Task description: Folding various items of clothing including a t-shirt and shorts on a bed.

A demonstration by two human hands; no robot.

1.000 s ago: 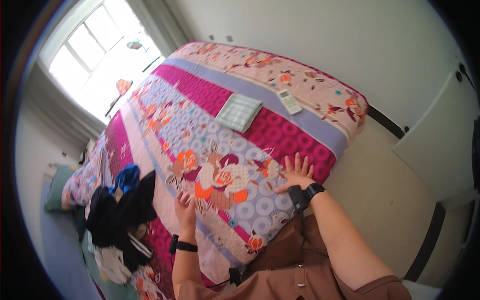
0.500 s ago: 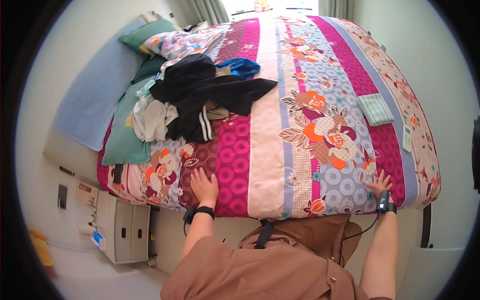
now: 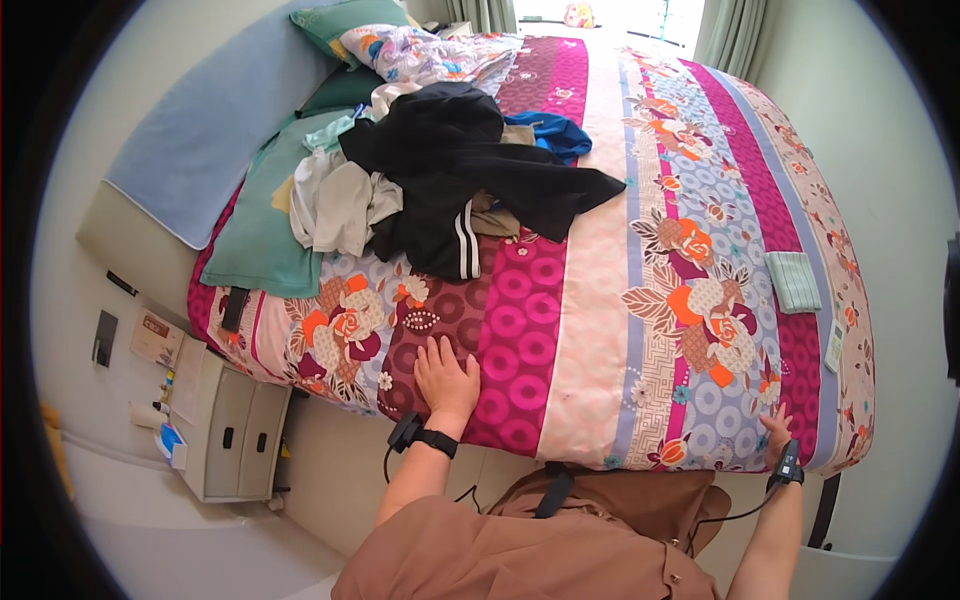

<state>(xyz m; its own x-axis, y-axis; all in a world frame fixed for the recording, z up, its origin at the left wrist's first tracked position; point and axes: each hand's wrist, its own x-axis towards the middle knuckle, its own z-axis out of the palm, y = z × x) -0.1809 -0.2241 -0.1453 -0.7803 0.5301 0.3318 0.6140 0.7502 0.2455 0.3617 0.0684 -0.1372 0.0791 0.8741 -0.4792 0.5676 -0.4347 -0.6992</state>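
Observation:
My left hand (image 3: 447, 382) lies flat with spread fingers on the near edge of a bed cover (image 3: 592, 330) striped in magenta, pink and floral. At the near right edge of the same cover rests my right hand (image 3: 776, 434), fingers apart. Neither hand holds anything. Beyond the left hand is a loose heap of clothes: a black garment (image 3: 430, 140) with white stripes, a pale grey garment (image 3: 340, 205) and a blue one (image 3: 562, 135). A folded pale green striped cloth (image 3: 793, 282) and a white remote control (image 3: 833, 346) lie beyond the right hand.
Green pillows (image 3: 262, 240) lean toward a blue-covered headboard (image 3: 200, 140) on the left. A dark flat object (image 3: 235, 309) lies near the bed's left edge. A pale nightstand (image 3: 228, 440) with drawers stands beside the bed. Curtains (image 3: 735, 38) hang at the back.
The view has turned left, so the bed and clothes appear farther right. Both hands stay on the near edge of the cover; the right one sits nearer the edge.

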